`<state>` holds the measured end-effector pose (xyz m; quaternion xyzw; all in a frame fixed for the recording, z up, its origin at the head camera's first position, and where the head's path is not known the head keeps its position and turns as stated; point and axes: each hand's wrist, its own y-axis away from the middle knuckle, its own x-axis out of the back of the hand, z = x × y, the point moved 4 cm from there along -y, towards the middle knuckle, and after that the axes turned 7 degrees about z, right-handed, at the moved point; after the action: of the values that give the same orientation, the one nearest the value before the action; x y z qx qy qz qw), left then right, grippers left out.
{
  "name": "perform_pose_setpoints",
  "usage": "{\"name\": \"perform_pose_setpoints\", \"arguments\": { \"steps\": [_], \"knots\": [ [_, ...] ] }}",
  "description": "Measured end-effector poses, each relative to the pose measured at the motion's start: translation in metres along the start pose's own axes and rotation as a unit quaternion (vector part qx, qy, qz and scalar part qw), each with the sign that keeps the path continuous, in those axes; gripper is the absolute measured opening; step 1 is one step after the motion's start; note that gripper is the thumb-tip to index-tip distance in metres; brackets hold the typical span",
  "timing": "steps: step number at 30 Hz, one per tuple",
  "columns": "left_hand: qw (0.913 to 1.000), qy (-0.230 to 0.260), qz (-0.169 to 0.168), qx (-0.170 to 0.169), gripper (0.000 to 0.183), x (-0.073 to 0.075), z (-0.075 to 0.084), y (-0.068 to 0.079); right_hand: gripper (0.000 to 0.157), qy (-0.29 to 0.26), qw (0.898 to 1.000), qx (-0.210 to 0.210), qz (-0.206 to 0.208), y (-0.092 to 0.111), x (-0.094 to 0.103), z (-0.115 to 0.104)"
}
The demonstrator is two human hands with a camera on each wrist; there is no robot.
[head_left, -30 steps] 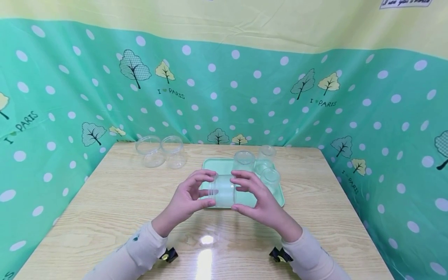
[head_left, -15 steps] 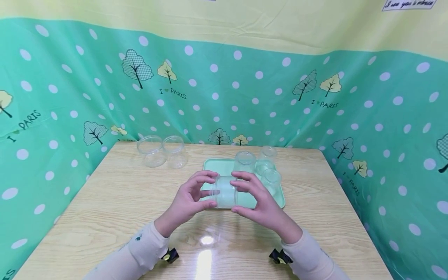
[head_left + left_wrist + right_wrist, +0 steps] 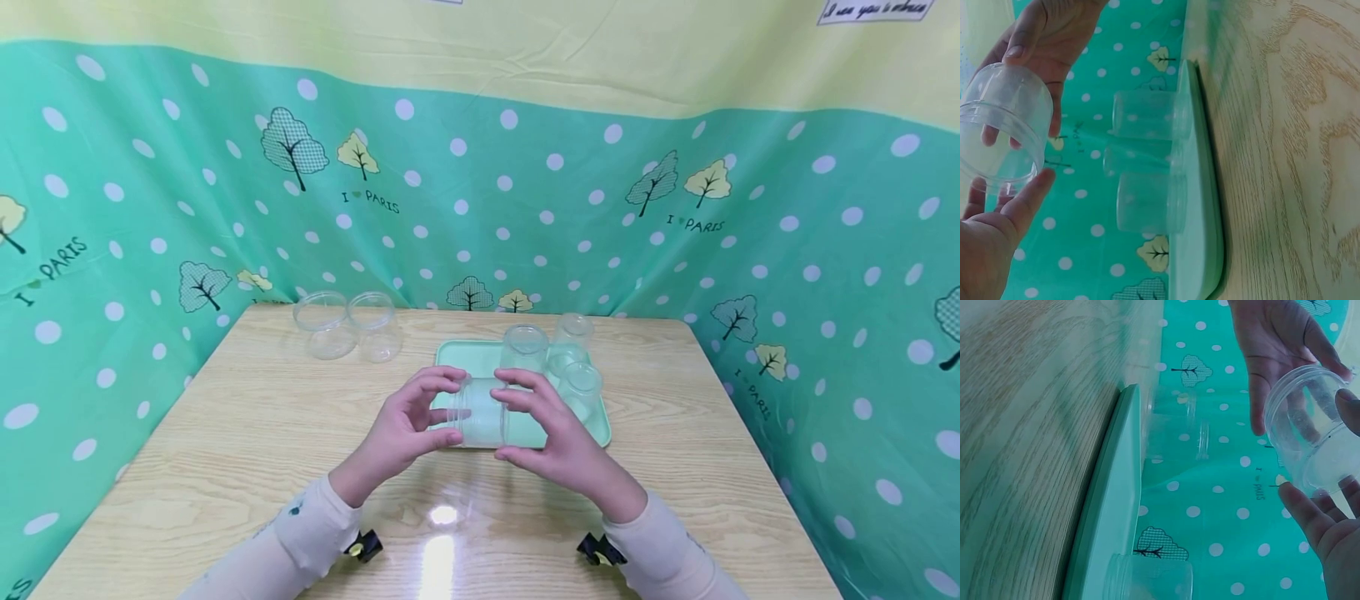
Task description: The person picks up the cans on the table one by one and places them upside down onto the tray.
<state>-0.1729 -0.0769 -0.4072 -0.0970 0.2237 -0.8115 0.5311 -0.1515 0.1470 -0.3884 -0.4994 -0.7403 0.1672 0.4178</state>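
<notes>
Worktop, tray, one jar held up

The tray lies toward the worktop's far edge, right of centre. Over its near edge the left hand curls round the jar's rim end, the right hand round its base; the jar is sideways. Three jars stand by the tray's right edge, two others near the worktop's far left corner.

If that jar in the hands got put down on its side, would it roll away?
The jar would probably roll, because it's round like a can. It looks light: clear, with nothing visible inside. It's likely fairly stiff too, since it isn't squashed.
</notes>
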Motion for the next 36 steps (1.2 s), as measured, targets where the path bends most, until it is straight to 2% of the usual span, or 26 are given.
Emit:
{"name": "perform_pose_setpoints", "arguments": {
  "steps": [10, 21, 30, 36],
  "knots": [
    [0.9995, 0.012, -0.029, -0.008, 0.053, 0.0005, -0.0001, -0.0017, 0.073, 0.031, 0.999, 0.005, 0.012, -0.0005, 0.0011, -0.001],
    [0.9984, -0.007, -0.052, -0.022, 0.059, 0.0022, 0.0006, -0.0026, 0.075, 0.045, 0.999, 0.022, 0.013, -0.0025, 0.002, -0.0017],
    [0.9977, -0.016, -0.06, -0.028, 0.065, 0.0038, -0.0014, -0.0018, 0.072, 0.05, 0.998, 0.03, 0.01, -0.0018, 0.002, 0.0006],
    [0.9976, -0.032, -0.059, -0.019, 0.068, 0.0056, 0.0002, -0.0021, 0.073, 0.054, 0.998, 0.033, 0.013, -0.0018, 0.0032, -0.0018]
  ]
}}
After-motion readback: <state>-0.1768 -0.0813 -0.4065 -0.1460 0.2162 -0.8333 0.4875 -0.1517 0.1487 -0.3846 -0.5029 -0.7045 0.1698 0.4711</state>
